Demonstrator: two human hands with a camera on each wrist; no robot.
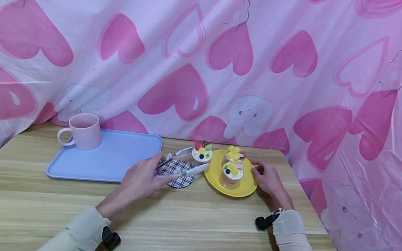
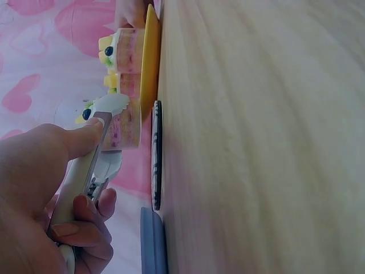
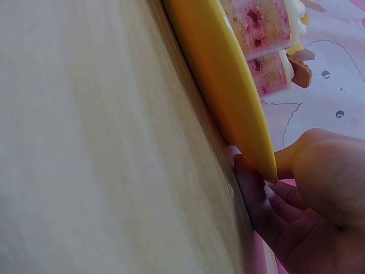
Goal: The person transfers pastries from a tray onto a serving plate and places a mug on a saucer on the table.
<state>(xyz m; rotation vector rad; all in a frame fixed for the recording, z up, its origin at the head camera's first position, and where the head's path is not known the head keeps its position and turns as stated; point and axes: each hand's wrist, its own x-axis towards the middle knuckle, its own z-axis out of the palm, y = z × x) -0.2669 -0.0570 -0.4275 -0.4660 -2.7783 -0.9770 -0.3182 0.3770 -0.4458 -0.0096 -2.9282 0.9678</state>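
My left hand (image 1: 145, 172) grips metal tongs with pale tips (image 1: 199, 169), their two arms on either side of a clear dessert cup (image 1: 201, 160) topped with strawberry, a blueberry and cream. In the left wrist view, the cup's base (image 2: 134, 128) appears above the level of the checked round coaster (image 1: 180, 182). At the yellow plate (image 1: 213, 178), my right hand (image 1: 269, 180) pinches the right rim, thumb above and fingers (image 3: 251, 185) underneath. Two mango-topped dessert cups stand on that plate, a front one (image 1: 230, 180) with a blueberry and another (image 1: 234, 152) behind.
A blue rectangular tray (image 1: 123, 159) lies to the left on the wooden table (image 1: 185, 235). On its left part stands a pink mug (image 1: 86, 133). A pink heart-patterned cloth (image 1: 175, 92) hangs close behind the table and along its right side.
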